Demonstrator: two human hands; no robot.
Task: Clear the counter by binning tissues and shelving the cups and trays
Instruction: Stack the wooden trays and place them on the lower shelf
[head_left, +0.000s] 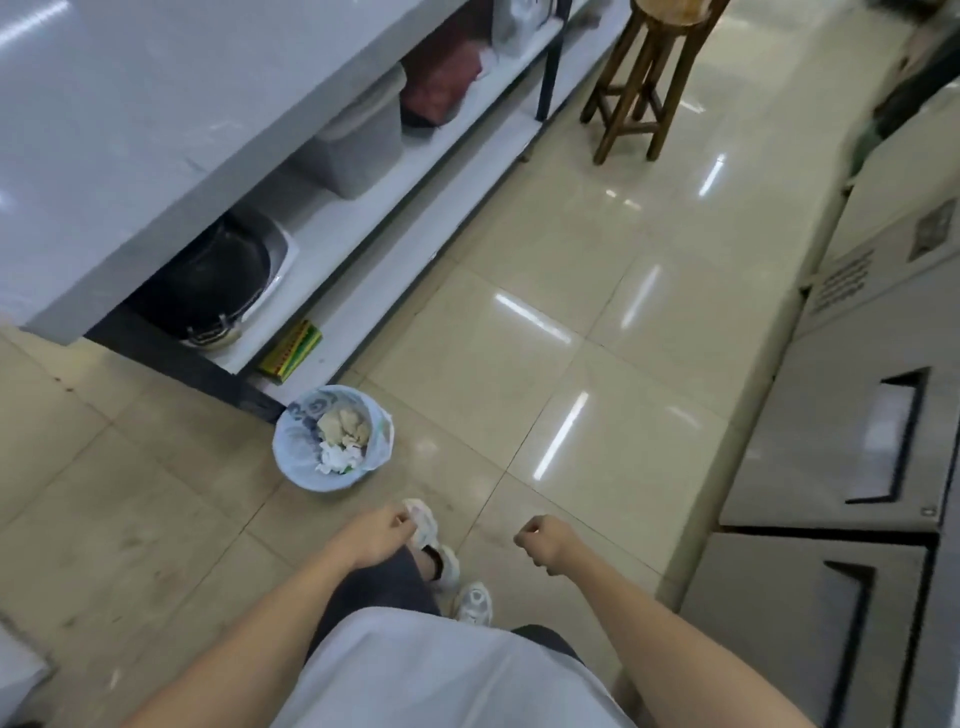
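Observation:
A small light-blue bin (294, 464) lined with a plastic bag stands on the floor by the counter's corner. Crumpled white tissues (338, 458) and a brownish wad lie inside it. My left hand (375, 538) hangs low, just below and right of the bin, fingers curled with nothing visible in them. My right hand (544, 540) is a loose fist further right, also with nothing in it. The grey counter top (130, 130) fills the upper left; no cups or trays show on the part in view.
Under the counter a white shelf (332, 234) holds a dark pot, a grey tub (358, 140) and a reddish bag. A wooden stool (649, 78) stands at the far end. Steel cabinet doors (857, 426) line the right side. Glossy tiled floor lies between.

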